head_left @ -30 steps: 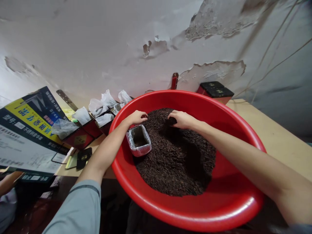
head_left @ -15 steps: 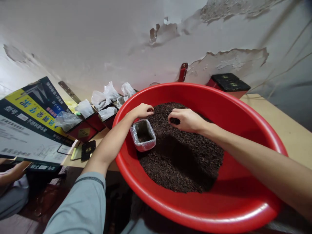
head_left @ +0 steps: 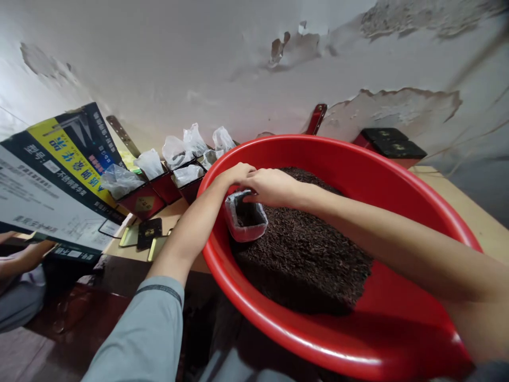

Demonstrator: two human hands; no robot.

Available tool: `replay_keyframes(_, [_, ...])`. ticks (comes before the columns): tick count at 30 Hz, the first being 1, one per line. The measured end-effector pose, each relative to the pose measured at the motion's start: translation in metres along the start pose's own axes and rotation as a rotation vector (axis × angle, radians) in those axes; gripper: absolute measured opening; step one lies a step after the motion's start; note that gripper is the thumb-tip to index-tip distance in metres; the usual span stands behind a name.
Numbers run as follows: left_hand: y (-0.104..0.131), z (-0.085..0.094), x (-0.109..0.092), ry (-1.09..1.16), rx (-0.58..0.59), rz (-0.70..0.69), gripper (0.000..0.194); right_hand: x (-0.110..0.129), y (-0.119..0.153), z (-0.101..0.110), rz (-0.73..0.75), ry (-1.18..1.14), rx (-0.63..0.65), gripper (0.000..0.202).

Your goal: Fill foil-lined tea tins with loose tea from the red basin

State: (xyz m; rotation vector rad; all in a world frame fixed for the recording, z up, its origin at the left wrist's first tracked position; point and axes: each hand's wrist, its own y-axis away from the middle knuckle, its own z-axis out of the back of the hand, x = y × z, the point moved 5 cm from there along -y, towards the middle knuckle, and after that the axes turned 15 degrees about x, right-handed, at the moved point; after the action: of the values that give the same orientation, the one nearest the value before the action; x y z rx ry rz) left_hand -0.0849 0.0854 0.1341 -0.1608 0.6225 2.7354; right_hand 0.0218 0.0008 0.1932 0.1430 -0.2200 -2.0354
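Note:
A wide red plastic basin (head_left: 413, 334) holds a heap of dark loose tea leaves (head_left: 310, 249). Inside it, against the left wall, stands a small red box (head_left: 248, 233) lined with clear plastic, with some dark leaves at its bottom. My right hand (head_left: 272, 187) is over the far edge of the box opening, its fingers curled downward; what lies in the palm is hidden from view. Just behind the box is my left hand (head_left: 237, 174), its fingertips partly covered by my right hand, so their grip does not show.
Left of the basin, several boxes (head_left: 145, 204) with plastic liners sticking up stand on the table (head_left: 473, 212). Dark lids (head_left: 149, 232) lie in front of them. A large printed carton (head_left: 59, 180) leans at far left, near another person's arm (head_left: 27, 260). Closed black-topped boxes (head_left: 392, 142) sit at back right.
My right hand has moved left from above the heap, where it held a clump of tea leaves, to the box opening. My left hand stays behind the box. The view has shifted slightly.

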Motion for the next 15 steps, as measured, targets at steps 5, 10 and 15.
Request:
replay_keyframes(5, [0.003, -0.002, -0.033, -0.021, -0.048, -0.111, 0.034, -0.055, 0.048, -0.045, -0.294, -0.030, 0.084, 0.044])
replay_keyframes(10, [0.009, -0.010, -0.077, -0.090, -0.024, -0.304, 0.033, -0.054, 0.090, -0.142, -0.249, -0.158, 0.337, 0.103])
replay_keyframes(15, [0.010, -0.024, -0.090, -0.179, 0.097, -0.291, 0.037, -0.027, 0.084, -0.185, -0.271, -0.083, 0.243, 0.114])
